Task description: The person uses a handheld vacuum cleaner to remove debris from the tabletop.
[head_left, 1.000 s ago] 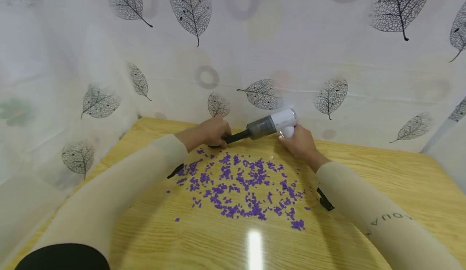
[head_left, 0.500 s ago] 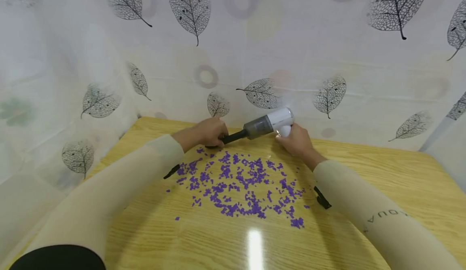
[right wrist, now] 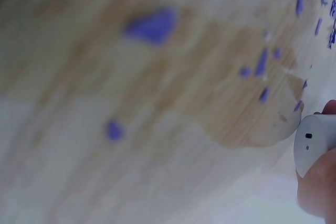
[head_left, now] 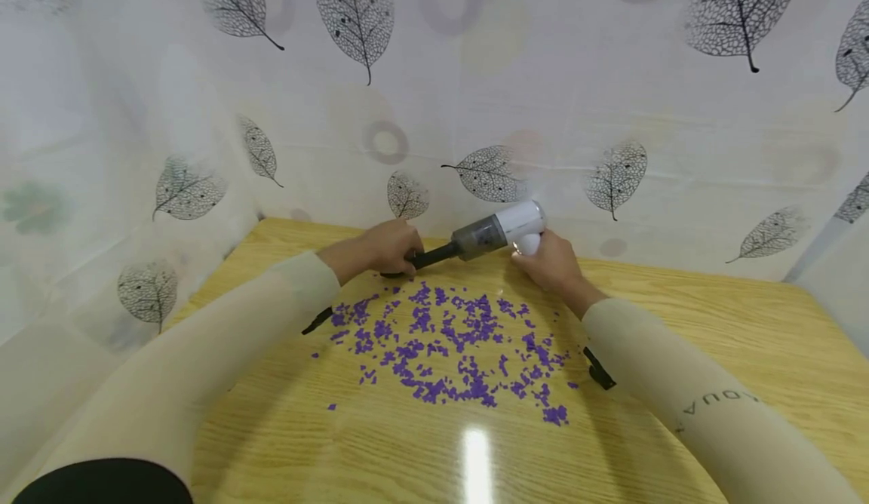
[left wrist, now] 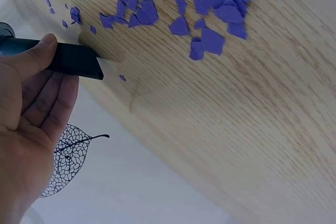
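A handheld vacuum with a white body [head_left: 521,221], a smoky clear chamber and a black nozzle [head_left: 437,255] lies slanted across the back of the wooden table. My right hand [head_left: 553,264] grips its white handle, whose round end [right wrist: 311,142] shows in the right wrist view. With thumb and fingers my left hand [head_left: 394,246] holds the nozzle; the left wrist view has its slanted black tip [left wrist: 79,60] beyond the hand [left wrist: 31,98], close to the tabletop. Purple paper scraps [head_left: 478,323] are scattered in front of both hands.
Behind the wooden table [head_left: 713,323] hangs a pale curtain [head_left: 543,96] with a leaf print, close to the table's back edge. Another stretch of it runs along the left side. One scrap [head_left: 332,407] lies apart at the front left.
Both hands and the vacuum have shifted slightly to the left along the back of the table. The grips are the same, and most scraps look unmoved.
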A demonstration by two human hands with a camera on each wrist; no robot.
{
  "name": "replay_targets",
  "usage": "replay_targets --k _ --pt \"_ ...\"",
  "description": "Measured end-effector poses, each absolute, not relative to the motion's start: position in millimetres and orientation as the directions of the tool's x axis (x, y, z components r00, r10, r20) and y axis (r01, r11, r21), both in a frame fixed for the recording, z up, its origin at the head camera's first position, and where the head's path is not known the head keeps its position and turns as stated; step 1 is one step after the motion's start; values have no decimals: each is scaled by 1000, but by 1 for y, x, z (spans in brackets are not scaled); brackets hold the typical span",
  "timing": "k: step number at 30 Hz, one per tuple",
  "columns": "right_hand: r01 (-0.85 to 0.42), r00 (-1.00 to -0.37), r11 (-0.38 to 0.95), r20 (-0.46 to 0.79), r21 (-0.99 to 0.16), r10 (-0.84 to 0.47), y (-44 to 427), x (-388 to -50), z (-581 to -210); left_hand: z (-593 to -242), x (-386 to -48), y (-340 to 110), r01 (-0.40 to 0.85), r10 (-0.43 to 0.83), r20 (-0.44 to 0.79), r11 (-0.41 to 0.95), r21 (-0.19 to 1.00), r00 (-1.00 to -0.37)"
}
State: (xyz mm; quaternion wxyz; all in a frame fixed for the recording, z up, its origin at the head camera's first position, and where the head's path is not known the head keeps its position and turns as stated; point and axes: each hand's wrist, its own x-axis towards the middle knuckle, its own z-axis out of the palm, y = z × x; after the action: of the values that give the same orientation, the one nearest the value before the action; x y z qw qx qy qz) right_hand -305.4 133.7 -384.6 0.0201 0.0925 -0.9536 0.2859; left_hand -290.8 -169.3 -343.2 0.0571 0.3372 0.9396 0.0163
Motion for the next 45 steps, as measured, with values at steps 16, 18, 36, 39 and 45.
replay_targets --k 16,18,36,39,45 --pt "-191 -981 811 89 -553 -171 127 -307 -387 -346 -292 -178 634 639 -61 768 92 -766" --pt "-193 -981 810 87 -553 -174 126 -308 -386 -345 -292 -179 631 638 -58 769 98 -768" --pt "-164 -986 802 83 -574 -142 164 -305 -386 -342 -301 -142 609 618 -62 785 118 -784" --pt "-155 -988 800 81 -580 -133 176 -302 -385 -341 -303 -132 624 631 -46 774 108 -775" --pt "-142 -990 799 94 -584 -108 199 -297 -386 -343 -303 -111 627 631 9 768 131 -776"
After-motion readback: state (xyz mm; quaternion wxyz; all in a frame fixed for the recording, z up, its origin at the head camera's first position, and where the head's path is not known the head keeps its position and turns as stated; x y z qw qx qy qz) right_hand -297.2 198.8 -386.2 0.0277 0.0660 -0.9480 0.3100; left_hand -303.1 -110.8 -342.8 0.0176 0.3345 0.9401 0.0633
